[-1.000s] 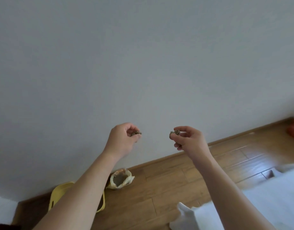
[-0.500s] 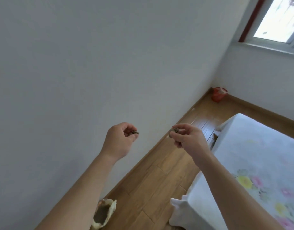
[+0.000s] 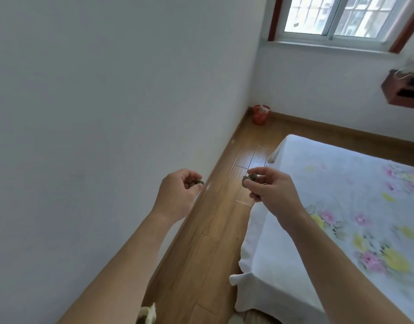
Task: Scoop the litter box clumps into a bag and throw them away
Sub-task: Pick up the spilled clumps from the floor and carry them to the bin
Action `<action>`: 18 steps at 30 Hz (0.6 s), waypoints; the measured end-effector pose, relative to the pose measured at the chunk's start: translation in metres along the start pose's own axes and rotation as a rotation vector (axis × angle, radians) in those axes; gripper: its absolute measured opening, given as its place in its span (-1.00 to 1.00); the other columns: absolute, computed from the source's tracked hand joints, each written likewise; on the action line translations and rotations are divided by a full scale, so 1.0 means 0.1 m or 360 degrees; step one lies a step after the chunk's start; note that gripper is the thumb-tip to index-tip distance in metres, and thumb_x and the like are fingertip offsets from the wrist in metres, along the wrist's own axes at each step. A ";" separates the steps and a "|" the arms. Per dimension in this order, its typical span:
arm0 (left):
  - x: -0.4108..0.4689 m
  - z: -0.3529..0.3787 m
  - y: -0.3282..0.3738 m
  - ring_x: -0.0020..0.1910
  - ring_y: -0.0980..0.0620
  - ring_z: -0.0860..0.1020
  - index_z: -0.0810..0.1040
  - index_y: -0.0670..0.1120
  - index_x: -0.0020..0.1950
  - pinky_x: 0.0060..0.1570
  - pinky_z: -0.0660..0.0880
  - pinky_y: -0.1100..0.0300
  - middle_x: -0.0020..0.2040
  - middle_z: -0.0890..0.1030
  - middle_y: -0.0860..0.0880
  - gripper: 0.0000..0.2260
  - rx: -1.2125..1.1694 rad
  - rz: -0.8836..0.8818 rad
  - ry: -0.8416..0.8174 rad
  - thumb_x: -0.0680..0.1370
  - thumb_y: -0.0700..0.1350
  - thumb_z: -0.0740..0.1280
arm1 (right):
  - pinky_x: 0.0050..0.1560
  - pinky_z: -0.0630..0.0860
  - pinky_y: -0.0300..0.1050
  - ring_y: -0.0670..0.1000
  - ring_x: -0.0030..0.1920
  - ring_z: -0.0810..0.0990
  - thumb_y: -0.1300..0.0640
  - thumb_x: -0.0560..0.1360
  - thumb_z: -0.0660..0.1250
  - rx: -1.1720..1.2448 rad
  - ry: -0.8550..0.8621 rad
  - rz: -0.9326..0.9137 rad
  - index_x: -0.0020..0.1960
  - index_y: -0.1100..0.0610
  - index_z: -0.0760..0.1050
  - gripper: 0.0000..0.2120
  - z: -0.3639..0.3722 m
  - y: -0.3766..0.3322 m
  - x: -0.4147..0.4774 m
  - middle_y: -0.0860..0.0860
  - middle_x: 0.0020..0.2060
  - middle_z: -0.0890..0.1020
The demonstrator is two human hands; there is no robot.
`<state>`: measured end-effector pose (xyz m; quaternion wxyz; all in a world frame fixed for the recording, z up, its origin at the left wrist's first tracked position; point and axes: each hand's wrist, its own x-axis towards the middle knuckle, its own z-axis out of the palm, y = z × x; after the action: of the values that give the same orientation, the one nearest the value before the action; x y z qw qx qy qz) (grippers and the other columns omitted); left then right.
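The left hand (image 3: pixel 178 195) is closed in a pinch on a small dark litter clump (image 3: pixel 197 182), held in the air above the floor strip (image 3: pixel 210 230) between the white wall (image 3: pixel 107 113) and the bed (image 3: pixel 341 206). The right hand (image 3: pixel 273 190) pinches a second clump (image 3: pixel 250 178) at about the same height, near the bed's left edge; the two hands are apart. A corner of the bag (image 3: pixel 148 314) shows at the floor's near edge, and a red bin (image 3: pixel 260 114) stands in the far corner under the window (image 3: pixel 341 17).
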<state>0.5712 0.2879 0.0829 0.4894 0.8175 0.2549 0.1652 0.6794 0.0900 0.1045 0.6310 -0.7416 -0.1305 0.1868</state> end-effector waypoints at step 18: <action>1.64 0.64 0.35 -0.26 0.15 0.60 0.62 0.07 -0.14 -0.21 0.48 0.38 -0.23 0.66 0.07 -0.84 0.0096 0.0055 -0.0058 0.48 -0.20 0.47 | -0.29 0.56 -0.23 -0.04 -0.37 0.61 0.26 0.49 0.45 -0.0056 -0.0025 -0.0002 0.10 0.12 0.63 -0.80 -0.44 0.01 1.71 0.13 -0.23 0.70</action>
<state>0.7468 0.3233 0.0870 0.4661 0.8390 0.2366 0.1510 0.8524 0.1239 0.0906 0.6169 -0.7510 -0.1393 0.1898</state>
